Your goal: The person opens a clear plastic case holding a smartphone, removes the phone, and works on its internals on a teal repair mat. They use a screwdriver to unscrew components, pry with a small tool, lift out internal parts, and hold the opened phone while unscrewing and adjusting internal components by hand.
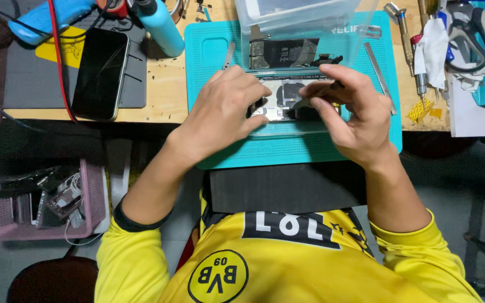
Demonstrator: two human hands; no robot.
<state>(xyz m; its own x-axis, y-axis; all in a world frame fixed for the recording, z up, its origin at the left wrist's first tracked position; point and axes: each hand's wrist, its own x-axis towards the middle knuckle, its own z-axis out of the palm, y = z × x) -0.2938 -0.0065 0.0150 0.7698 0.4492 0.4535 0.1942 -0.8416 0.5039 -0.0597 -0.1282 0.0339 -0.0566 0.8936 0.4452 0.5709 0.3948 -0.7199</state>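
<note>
An opened phone (287, 101) lies on a teal work mat (287, 147), its inner boards showing between my hands. My left hand (223, 109) rests over its left end and holds it steady. My right hand (346, 109) pinches a thin dark tool (332, 85) whose tip points down at the phone's right part. A detached phone half with a black battery (284, 53) lies just beyond, partly under a clear plastic box (298, 17).
A black phone (99, 73) lies on a grey mat at left, beside a blue bottle (161, 25). Metal pry tools (380, 70), screwdrivers and cloth (436, 47) sit at right. A pink basket (40, 202) of parts stands below the wooden bench edge.
</note>
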